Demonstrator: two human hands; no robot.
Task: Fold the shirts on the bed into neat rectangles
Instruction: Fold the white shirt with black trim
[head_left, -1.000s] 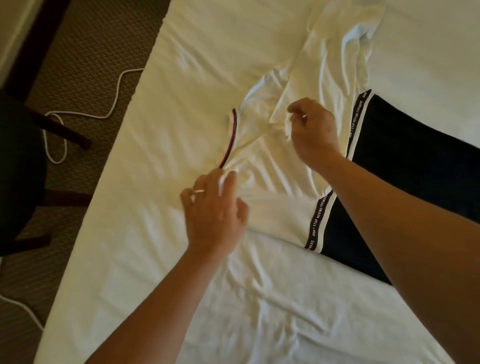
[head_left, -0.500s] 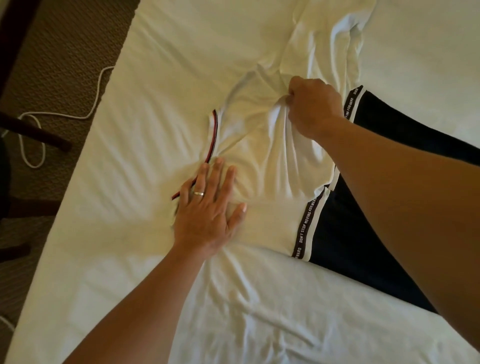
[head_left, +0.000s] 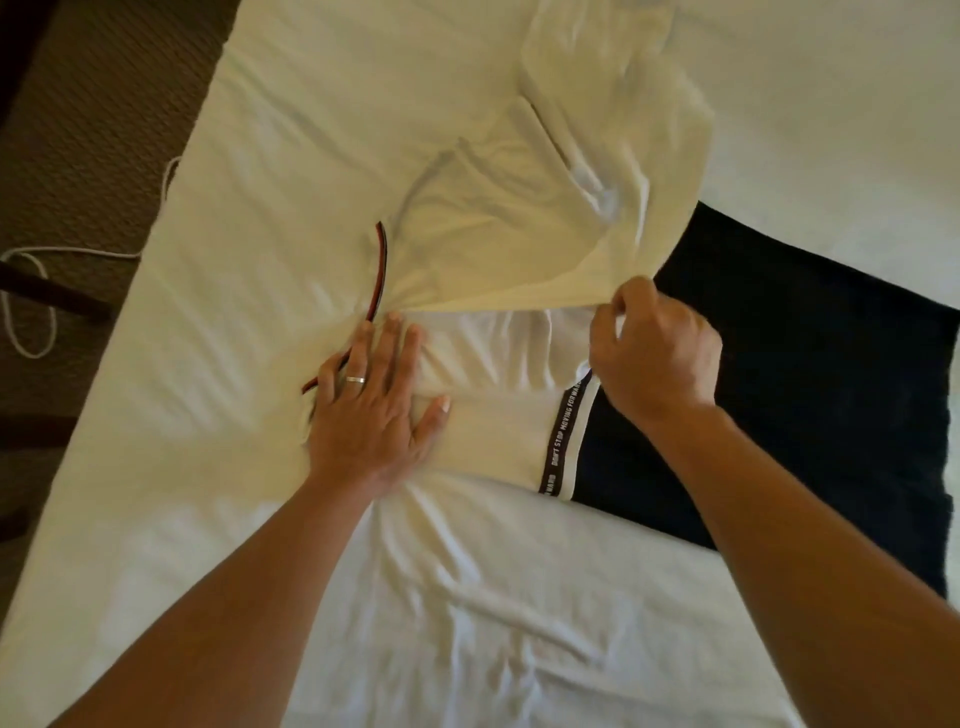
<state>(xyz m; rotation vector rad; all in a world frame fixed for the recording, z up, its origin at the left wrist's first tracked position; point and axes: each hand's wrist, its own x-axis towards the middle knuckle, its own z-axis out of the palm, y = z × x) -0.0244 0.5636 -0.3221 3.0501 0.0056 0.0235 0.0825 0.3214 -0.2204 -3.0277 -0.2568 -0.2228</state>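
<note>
Head view, from the left edge across: dark patterned carpet (head_left: 88, 135) runs beside the bed (head_left: 270, 171), and a white cable (head_left: 31, 306) loops over it near a dark furniture leg (head_left: 47, 288). The bed's white sheet is creased and fills most of the frame.

On the sheet lies a white shirt (head_left: 524, 218), its collar trimmed with a red and black band (head_left: 379, 270) that curves down toward the near side. The left hand (head_left: 371, 410) lies flat on the shirt just below that collar, fingers straight and spread, pressing the cloth into the mattress; a ring (head_left: 356, 380) shows on one finger, and the lower end of the collar band runs under the fingers.

Right of it, the shirt's white body meets a dark strip printed with white lettering (head_left: 563, 436), and beyond the strip the garment turns to a black panel (head_left: 805, 395) spread toward the right edge of the bed. The right hand (head_left: 657, 358) sits above that seam with fingers curled, pinching a fold of the white shirt between thumb and fingers and holding it lifted, so the cloth stretches taut from the grip back to the collar. Above the grip the rest of the white fabric, a sleeve among it, lies bunched and rumpled toward the far side of the bed.
</note>
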